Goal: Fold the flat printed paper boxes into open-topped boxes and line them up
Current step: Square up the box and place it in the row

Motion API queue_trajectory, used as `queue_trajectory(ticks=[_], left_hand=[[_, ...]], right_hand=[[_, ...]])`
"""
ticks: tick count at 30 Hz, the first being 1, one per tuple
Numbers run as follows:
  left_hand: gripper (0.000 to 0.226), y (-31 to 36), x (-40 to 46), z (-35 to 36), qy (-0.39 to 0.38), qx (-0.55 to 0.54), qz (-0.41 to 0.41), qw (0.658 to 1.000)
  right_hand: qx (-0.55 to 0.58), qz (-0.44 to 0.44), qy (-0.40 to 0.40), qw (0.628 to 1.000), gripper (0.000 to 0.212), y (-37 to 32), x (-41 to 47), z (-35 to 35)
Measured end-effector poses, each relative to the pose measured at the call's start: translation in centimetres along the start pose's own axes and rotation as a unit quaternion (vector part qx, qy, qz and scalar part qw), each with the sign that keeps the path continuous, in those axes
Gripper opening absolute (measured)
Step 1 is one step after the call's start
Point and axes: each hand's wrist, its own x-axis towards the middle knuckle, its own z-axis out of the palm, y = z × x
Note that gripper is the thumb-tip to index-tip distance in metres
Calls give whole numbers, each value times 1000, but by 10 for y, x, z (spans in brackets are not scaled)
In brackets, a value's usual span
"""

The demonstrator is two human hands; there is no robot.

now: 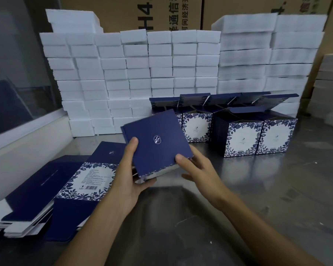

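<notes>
On the shiny metal table, folded boxes line up at 2 o'clock. The left hand and right hand both pinch a blue box in the middle. It might pop flat if a thumb slips

flat boxes left of folded boxes

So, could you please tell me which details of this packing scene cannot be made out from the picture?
- Head view: the underside of the box in the hands, hidden by its navy panel.
- Right hand fingers, hidden behind that box.
- Small print on the flat boxes, too small to read.
- Back row of folded boxes, partly hidden by the front ones.
- Lettering on the cartons, cut off by the top edge.
</notes>
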Motion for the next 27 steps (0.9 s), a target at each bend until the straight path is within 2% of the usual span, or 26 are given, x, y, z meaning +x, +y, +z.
queue_trajectory(ticks=[5, 6, 8, 10, 11, 14, 17, 20, 21, 24, 27], left_hand=[[57, -6, 0, 3, -38, 26, -45, 998], [58, -8, 0, 6, -38, 20, -42, 998], [60, -13, -2, 11, -39, 5, -30, 999], [55, -17, -4, 17, -57, -1, -17, 998], [51, -18, -6, 20, -70, -4, -13, 997], [46, -19, -8, 25, -74, -4, -2, 997], [42, -21, -8, 26, -75, -6, 7, 997], [45, -23, -9, 26, -83, 7, 4, 997], [47, -22, -9, 26, -86, 16, 5, 996], [48, -18, -8, 25, -92, 39, 16, 995], [48, -15, -9, 23, -89, 68, 27, 993]], right_hand=[[45, -51, 95, 993, 42, -6, 3, -1], [52, -44, 124, 990, 46, -7, 3, -1], [55, 7, 164, 985, 70, -8, 3, 1], [80, 71, 129, 986, 99, -8, 1, 8], [110, 94, 92, 985, 104, -7, -1, 12], [163, 117, 14, 980, 99, -1, -4, 21], [154, 108, 9, 982, 105, 5, -2, 20], [138, 88, 1, 986, 82, 3, -1, 15], [132, 87, 3, 987, 81, 3, -1, 13], [114, 110, 10, 987, 109, 3, -2, 14], [137, 109, 45, 984, 106, 4, 0, 15]])
